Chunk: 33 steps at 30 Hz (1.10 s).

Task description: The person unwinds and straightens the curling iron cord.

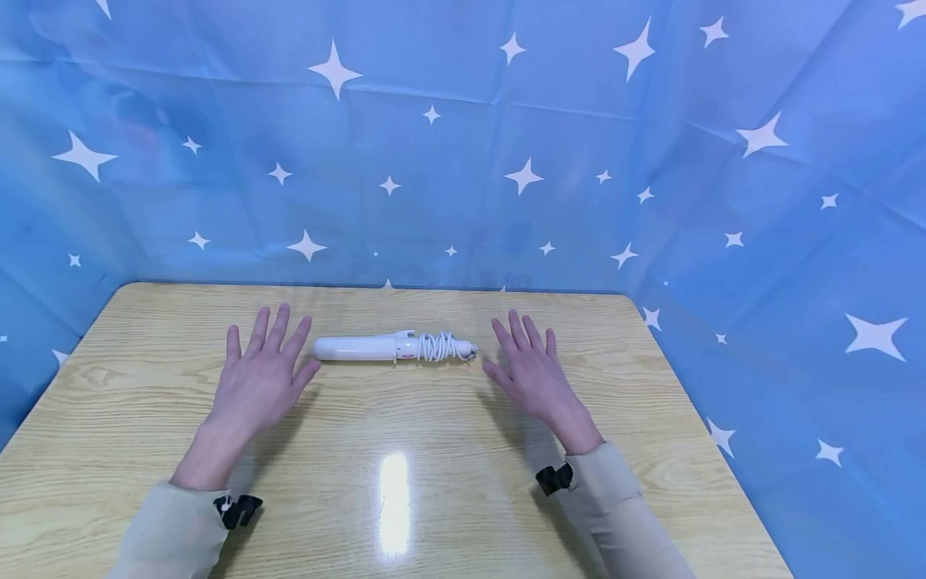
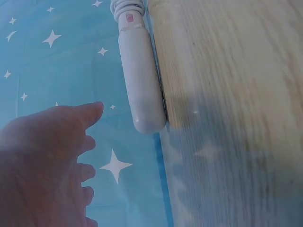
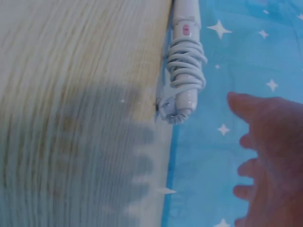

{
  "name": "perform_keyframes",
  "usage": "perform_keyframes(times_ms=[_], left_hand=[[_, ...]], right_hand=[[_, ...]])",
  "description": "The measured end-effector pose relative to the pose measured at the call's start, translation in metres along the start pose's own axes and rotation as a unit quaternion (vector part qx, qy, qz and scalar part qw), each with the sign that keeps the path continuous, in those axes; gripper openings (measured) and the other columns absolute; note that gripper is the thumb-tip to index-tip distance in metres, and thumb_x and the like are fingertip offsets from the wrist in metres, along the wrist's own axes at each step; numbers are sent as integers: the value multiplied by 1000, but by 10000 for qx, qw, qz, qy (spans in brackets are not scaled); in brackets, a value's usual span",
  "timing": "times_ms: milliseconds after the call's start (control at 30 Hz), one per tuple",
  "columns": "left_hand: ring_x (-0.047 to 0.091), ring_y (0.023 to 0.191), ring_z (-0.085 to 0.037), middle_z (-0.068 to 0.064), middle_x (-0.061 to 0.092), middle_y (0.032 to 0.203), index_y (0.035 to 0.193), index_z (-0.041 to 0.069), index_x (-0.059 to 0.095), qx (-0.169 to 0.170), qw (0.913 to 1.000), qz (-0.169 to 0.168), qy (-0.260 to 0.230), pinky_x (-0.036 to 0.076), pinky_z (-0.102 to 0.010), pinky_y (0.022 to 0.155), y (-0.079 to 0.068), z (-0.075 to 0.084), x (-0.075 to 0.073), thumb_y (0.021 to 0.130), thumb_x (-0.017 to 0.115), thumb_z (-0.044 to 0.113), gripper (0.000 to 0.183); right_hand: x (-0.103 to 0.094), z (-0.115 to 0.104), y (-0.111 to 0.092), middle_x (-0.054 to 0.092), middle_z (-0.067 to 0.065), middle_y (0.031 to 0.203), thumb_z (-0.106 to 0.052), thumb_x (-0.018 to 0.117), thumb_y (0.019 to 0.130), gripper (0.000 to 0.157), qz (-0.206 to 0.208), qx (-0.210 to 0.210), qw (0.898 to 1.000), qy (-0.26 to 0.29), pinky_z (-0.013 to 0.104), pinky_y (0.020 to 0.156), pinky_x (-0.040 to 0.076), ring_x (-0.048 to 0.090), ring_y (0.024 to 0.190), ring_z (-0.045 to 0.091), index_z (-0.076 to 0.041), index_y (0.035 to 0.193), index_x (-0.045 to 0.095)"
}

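A white hair curling iron [image 1: 358, 348] lies crosswise toward the back of the wooden table, its smooth rounded barrel end to the left. Its white cord [image 1: 437, 347] is wound in several loops around the handle at the right end. Beside the barrel end, my left hand [image 1: 256, 386] is held palm down over the table with fingers spread, thumb tip close to the barrel. My right hand [image 1: 535, 374] is likewise spread, just off the cord end. Neither hand holds anything. In the right wrist view the cord's plug end [image 3: 168, 111] hangs by the handle tip.
The light wooden table [image 1: 325, 482] has a bright reflection near its middle front. A blue cloth [image 1: 448, 161] with white stars hangs behind it and along both sides. Black wrist straps [image 1: 555, 478] show at both cuffs.
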<state>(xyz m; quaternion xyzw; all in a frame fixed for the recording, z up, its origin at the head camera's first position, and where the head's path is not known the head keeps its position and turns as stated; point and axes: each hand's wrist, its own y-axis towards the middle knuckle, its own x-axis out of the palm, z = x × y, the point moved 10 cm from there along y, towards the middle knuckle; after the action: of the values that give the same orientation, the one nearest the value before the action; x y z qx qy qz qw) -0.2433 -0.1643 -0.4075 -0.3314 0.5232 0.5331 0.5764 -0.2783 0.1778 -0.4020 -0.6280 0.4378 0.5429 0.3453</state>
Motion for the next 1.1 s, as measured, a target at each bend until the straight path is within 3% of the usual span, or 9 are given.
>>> perform_keyframes(times_ms=[133,367,500,600,767,967,1100], left_hand=[[1,153,-47,-27,12,167,161,6,29,4,10000,-29,-52,-3,-77,118,6,-3,3,108,50,39,66],[3,152,-50,-28,9,167,161,4,27,13,9989,-332,-337,0,-78,118,20,-13,13,109,47,43,68],[11,149,-54,-32,12,165,160,0,27,127,9953,-453,-845,10,-77,118,22,-18,19,108,52,40,71],[16,148,-55,-33,14,164,160,-1,26,199,9880,-548,-1430,19,-75,118,23,-21,28,106,56,38,73],[21,147,-54,-33,25,161,159,-2,28,321,9787,-464,-1972,22,-72,119,30,-24,37,105,61,34,73],[26,146,-53,-32,37,156,158,-1,32,291,9694,-423,-2402,25,-69,119,37,-28,42,102,67,27,71],[37,141,-51,-32,42,152,157,-1,34,234,9639,-501,-2606,31,-66,118,39,-29,47,103,66,26,69]], right_hand=[[1,-3,6,15,20,169,-37,55,107,69,131,-318,9989,318,67,125,11,16,154,40,-9,163,26],[9,0,19,29,18,165,-31,60,106,64,52,-530,9887,1401,55,124,30,30,150,37,-5,158,35],[22,2,29,35,18,162,-28,64,104,65,36,-469,9830,1774,52,124,30,33,148,36,-2,156,37],[31,5,32,36,18,161,-26,67,102,66,-44,-326,9800,1965,52,124,30,34,148,36,-1,156,38],[40,11,34,36,16,162,-25,67,102,66,-153,-193,9765,2140,50,123,32,34,148,34,-3,157,38],[46,17,39,52,19,148,-20,70,100,64,-228,-114,9706,2394,49,104,55,59,124,35,-3,155,42],[53,18,42,61,17,134,-19,71,99,65,-332,-38,9669,2531,42,95,60,65,111,29,-3,155,42]])
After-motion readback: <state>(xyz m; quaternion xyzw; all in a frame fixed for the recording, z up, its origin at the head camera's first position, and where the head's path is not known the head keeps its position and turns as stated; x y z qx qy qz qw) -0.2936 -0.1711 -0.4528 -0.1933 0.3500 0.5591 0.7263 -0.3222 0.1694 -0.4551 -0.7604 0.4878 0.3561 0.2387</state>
